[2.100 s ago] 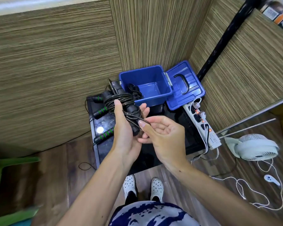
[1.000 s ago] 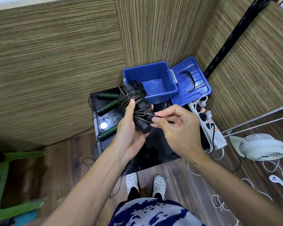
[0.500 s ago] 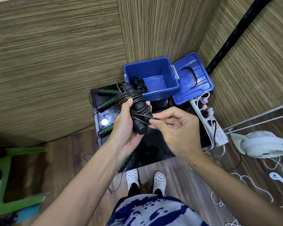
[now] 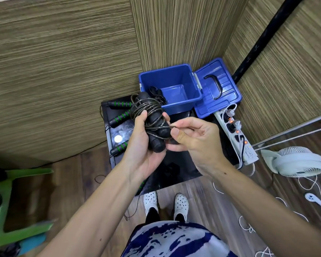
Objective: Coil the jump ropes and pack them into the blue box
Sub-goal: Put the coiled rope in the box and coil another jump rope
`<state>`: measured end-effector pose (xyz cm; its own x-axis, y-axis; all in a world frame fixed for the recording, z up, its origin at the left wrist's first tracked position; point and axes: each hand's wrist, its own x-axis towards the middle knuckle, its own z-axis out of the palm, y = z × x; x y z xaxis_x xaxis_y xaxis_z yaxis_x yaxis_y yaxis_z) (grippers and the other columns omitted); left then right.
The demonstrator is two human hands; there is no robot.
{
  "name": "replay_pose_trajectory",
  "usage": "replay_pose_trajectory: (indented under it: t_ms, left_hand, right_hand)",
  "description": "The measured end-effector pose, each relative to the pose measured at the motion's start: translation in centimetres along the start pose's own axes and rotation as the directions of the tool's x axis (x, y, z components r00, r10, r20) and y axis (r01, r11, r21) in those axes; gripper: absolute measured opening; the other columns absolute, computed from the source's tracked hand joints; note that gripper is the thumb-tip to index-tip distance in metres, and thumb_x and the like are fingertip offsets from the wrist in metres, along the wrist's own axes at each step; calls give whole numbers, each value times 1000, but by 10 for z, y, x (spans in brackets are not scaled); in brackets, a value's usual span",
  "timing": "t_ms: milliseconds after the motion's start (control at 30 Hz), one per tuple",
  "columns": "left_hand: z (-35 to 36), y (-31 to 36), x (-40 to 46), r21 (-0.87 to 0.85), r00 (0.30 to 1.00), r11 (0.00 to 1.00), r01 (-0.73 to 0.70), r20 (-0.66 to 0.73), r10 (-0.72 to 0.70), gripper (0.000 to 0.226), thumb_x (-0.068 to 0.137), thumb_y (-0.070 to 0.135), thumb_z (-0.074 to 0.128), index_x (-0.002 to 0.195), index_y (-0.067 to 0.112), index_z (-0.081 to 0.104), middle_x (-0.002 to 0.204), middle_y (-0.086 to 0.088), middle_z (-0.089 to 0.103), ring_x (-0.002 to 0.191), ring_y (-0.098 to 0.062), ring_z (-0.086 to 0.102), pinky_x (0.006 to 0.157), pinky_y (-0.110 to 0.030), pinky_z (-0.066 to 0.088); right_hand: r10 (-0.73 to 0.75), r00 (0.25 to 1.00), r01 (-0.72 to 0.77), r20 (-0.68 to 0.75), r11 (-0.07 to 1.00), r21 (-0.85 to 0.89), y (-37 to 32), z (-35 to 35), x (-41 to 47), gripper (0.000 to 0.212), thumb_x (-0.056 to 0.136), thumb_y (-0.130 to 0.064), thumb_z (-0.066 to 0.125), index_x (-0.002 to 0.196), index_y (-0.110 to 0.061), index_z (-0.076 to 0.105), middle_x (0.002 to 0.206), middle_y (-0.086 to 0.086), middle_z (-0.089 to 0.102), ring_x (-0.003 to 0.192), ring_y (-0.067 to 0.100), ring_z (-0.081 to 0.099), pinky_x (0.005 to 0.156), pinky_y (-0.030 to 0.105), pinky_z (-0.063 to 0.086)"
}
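My left hand (image 4: 144,145) grips a black jump rope (image 4: 152,119), its two handles held together with the cord wound around them. My right hand (image 4: 195,140) pinches the loose end of that cord beside the bundle. Behind my hands stands the open blue box (image 4: 182,106), its hinged lid (image 4: 219,93) folded out to the right. One coiled black rope (image 4: 156,93) lies inside the box at its left side. On the black table (image 4: 182,171) to the left lie green-banded rope handles (image 4: 119,117).
A white power strip (image 4: 237,138) with plugged cables lies along the table's right edge. A white fan (image 4: 296,162) and white cords sit on the floor at right. A green stool (image 4: 11,201) stands at left. Wood-grain walls close in behind the table.
My right hand went from open beside the bundle to pinching the cord end and drawing it across the handles. The view shifted slightly; the bundle stays in my left hand.
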<state>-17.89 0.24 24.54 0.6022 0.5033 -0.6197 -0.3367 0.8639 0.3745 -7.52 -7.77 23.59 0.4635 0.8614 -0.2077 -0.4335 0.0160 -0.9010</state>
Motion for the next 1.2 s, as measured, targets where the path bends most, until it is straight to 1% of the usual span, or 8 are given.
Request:
replay_pose_trajectory:
  t_ms: [133, 267, 433, 667, 767, 867, 1100, 1200]
  left_hand:
    - [4, 1, -4, -38, 1000, 999, 3, 1, -3, 34, 103, 45, 41, 100, 16, 59, 89, 4, 64, 84, -11, 59, 76, -26, 48]
    - [11, 2, -6, -67, 1000, 998, -6, -4, 5, 36, 104, 46, 40, 103, 16, 61, 88, 5, 66, 72, -9, 60, 55, -23, 49]
    - [10, -1, -6, -65, 1000, 998, -12, -21, 11, 37, 104, 45, 41, 103, 15, 61, 86, 5, 66, 72, -9, 57, 52, -21, 44]
    - [15, -8, -7, -155, 993, 987, -40, -118, 21, 40, 103, 45, 44, 104, 11, 64, 87, 1, 69, 89, -12, 60, 95, -23, 45]
    - [11, -8, -7, -177, 993, 984, -34, -121, 12, 41, 103, 47, 42, 102, 13, 64, 87, 3, 66, 87, -11, 58, 87, -21, 45]
    - [7, -9, -7, -118, 993, 993, -29, -113, 15, 38, 102, 48, 43, 100, 15, 62, 86, 5, 65, 84, -9, 57, 78, -21, 44]
    - [-8, -15, -11, 27, 984, 992, -120, -130, 122, 42, 103, 50, 41, 106, 14, 62, 99, -3, 65, 96, -17, 60, 94, -29, 45]
    - [-8, -16, -17, 142, 974, 979, -147, -153, 168, 50, 104, 48, 41, 116, 6, 64, 116, -14, 67, 110, -27, 64, 100, -38, 50]
  right_hand:
    - [-47, 999, 48, 18, 998, -29, 0, 0, 1, 20, 85, 14, 64, 80, -5, 67, 76, 2, 75, 74, 17, 74, 61, 31, 62]
    - [-153, 988, 148, -32, 981, -121, 4, 3, 2, 26, 89, 19, 60, 80, -6, 63, 76, 1, 73, 74, 15, 73, 63, 30, 61]
    - [-232, 971, 217, -59, 956, -196, 14, 7, -2, 30, 93, 19, 54, 81, -9, 58, 80, -1, 72, 78, 12, 73, 64, 27, 61]
    - [-497, 858, 407, -127, 811, -421, 34, 10, -6, 20, 90, 20, 51, 87, 1, 55, 82, -15, 64, 82, 1, 66, 74, 14, 48]
    - [-572, 818, 471, -67, 731, -493, 43, 8, -7, 15, 88, 17, 52, 87, 2, 55, 86, 3, 57, 82, 16, 61, 78, 20, 46]
    - [-533, 845, 455, -48, 762, -460, 44, 6, -5, 20, 89, 18, 52, 87, -1, 55, 85, 0, 59, 80, 14, 62, 76, 19, 47]
    - [-326, 944, 327, 58, 890, -320, 26, -1, -12, 15, 93, 9, 63, 95, -4, 68, 91, -6, 76, 84, 19, 73, 68, 28, 61]
    - [-360, 927, 372, 107, 839, -398, 9, -7, -6, 8, 85, -2, 78, 91, -6, 78, 83, 1, 76, 73, 23, 72, 61, 33, 61]
